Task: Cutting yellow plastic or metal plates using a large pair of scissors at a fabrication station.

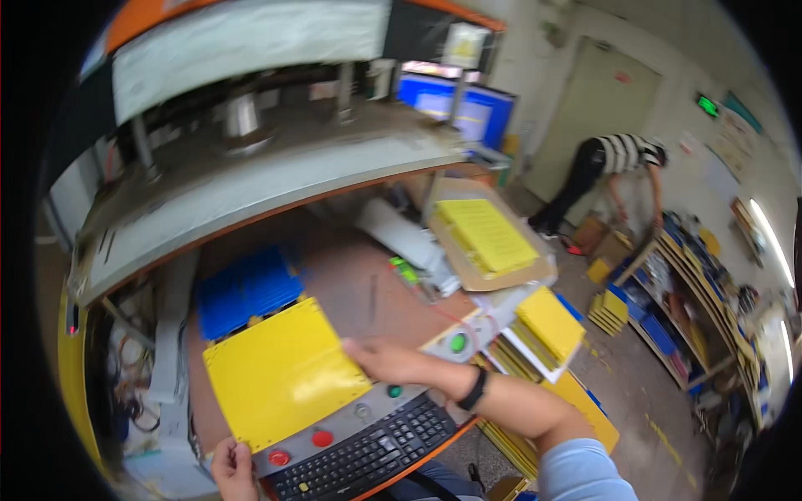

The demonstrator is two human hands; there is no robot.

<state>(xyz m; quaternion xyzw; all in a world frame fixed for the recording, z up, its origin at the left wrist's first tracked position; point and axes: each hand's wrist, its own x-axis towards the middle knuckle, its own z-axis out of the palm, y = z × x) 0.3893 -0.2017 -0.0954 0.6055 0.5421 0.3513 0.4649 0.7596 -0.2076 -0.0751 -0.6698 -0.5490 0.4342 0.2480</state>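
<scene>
The left hand, left of the keyboard, meets the near corner of the yellow sheet; the right hand, beyond the keyboard, is at its right edge. Blur hides whether either grips, so I cannot tell. The sheet lies beyond the keyboard. An uneven pull could skew it into the blue sheets, farther beyond; a dropped wrist could press the green button, just past the keyboard. The press plate, above and beyond the keyboard, limits lifting. Stacked yellow sheets stand to its right.
</scene>
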